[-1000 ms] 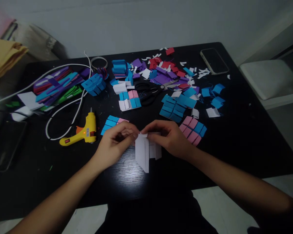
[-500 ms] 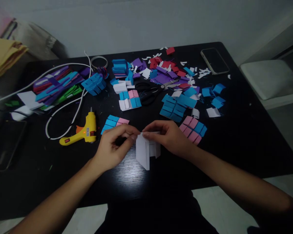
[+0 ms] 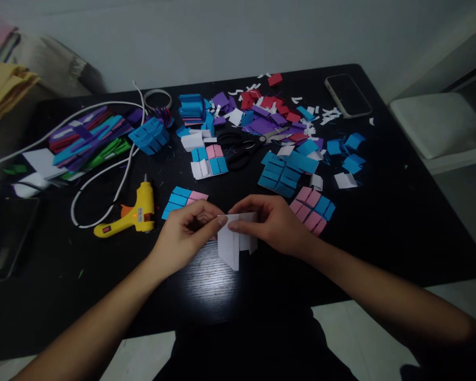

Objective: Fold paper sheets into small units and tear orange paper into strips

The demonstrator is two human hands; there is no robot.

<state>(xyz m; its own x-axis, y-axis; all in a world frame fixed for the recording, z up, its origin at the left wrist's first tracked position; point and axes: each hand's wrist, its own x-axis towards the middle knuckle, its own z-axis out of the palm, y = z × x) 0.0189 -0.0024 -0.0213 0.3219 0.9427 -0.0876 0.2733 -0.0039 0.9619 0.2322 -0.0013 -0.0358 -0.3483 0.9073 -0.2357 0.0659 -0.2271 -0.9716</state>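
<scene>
Both my hands meet over the near middle of the black table (image 3: 381, 211). My left hand (image 3: 184, 235) pinches the top left edge of a folded white paper piece (image 3: 232, 246). My right hand (image 3: 273, 219) pinches the same piece from the right, thumb and fingers closed on its upper edge. The paper hangs down from the fingers with its lower corner close to the tabletop. A blue and pink folded panel (image 3: 182, 198) lies just behind my left hand. Another pink and blue panel (image 3: 313, 209) lies beside my right hand.
A yellow glue gun (image 3: 130, 217) with a white cable (image 3: 103, 177) lies to the left. Black scissors (image 3: 241, 148), several blue, purple, red and white paper pieces and scraps cover the far half. A phone (image 3: 347, 95) lies at the far right. Stacked coloured paper strips (image 3: 87, 140) sit far left.
The white paper piece has been drawn up slightly and sits a little shorter below the fingers. Both hands stay pinched on it in nearly the same place.
</scene>
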